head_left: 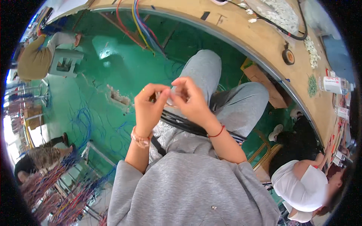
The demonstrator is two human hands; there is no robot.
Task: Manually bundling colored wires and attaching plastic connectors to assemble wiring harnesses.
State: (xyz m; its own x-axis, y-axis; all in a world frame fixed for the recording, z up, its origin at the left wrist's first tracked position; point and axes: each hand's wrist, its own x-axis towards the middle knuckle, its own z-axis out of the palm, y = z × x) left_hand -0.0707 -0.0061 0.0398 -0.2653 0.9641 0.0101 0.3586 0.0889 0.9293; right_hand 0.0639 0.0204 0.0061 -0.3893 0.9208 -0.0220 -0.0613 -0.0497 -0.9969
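Observation:
Over my lap, my left hand [151, 105] and my right hand [191, 101] come close together with their fingertips nearly touching. Thumb and forefinger of the left are pinched. The right hand's fingers are curled in toward its thumb. A bit of thin, light-coloured wire seems to show just under the fingertips, but what each hand pinches is too small and hidden to name. A bundle of black cables [188, 125] lies across my lap below the hands. Beneath it, a whitish, see-through bag of small pale pieces [168, 132] rests against my body.
A curved-looking wooden table [241, 30] borders the far and right sides. On it are white connectors [281, 15], a roll of black tape [288, 56] and a plastic bottle [335, 85]. Co-workers sit right [298, 184] and left [34, 60]. Loose blue wires [85, 120] litter the green floor.

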